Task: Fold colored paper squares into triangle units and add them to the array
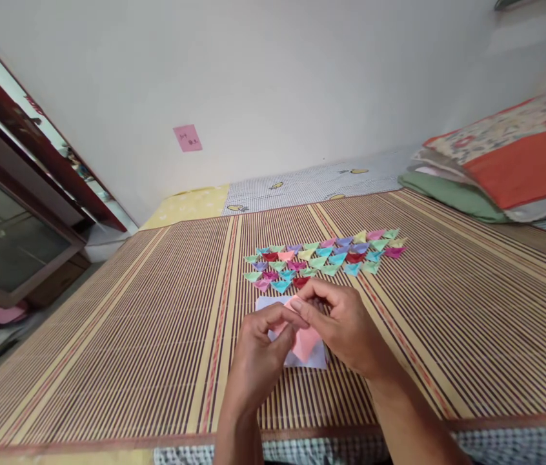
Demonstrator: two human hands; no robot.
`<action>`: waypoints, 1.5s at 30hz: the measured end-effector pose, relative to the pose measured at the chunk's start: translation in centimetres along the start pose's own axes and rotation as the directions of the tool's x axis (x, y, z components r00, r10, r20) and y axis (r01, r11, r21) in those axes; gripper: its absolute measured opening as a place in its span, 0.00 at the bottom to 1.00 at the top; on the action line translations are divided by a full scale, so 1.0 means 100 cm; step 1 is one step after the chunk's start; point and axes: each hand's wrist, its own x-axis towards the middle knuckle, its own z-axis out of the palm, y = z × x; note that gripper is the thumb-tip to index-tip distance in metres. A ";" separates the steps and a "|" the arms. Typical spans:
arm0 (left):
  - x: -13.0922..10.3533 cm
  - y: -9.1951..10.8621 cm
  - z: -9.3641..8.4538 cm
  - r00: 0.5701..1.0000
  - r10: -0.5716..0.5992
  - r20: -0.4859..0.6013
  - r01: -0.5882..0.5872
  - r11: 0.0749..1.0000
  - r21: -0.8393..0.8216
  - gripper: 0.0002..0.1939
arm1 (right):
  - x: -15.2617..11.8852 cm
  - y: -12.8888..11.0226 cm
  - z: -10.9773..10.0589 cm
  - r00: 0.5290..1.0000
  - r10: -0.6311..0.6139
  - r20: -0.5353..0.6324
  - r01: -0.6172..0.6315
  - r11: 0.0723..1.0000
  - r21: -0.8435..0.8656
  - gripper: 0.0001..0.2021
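Between my hands is a folded piece of pink paper [306, 343], its lower part a point hanging down. My left hand [266, 342] pinches its left side, while my right hand [338, 323] grips the upper right with thumb and forefinger. The fingers of both hands nearly meet and hide part of the folds. Beneath them lies a pale lavender stack of square paper [318, 363] on the striped mat [147, 361]. Just beyond my fingers, several rows of small folded paper boats [321, 253] in many colours stand close together.
A pile of folded bedding [519, 155] lies at the far right. Behind the mat runs a checked sheet [297, 187] against the white wall [302, 77], which bears a pink note [188, 138]. On the left is a glass-panelled cabinet [6, 226].
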 end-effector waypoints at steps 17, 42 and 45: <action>-0.001 -0.008 -0.011 0.968 -0.244 0.054 0.245 0.878 -0.411 0.08 | 0.004 0.013 -0.005 0.998 0.068 0.014 -0.070 0.981 0.180 0.15; 0.009 -0.008 -0.010 0.934 -0.357 0.012 0.273 0.691 -0.669 0.18 | -0.007 -0.013 -0.014 0.951 -0.168 0.259 0.196 0.977 -0.087 0.07; 0.008 -0.010 -0.011 0.932 -0.363 -0.001 0.268 0.691 -0.671 0.19 | -0.007 -0.013 -0.013 0.947 -0.200 0.251 0.237 0.963 -0.130 0.06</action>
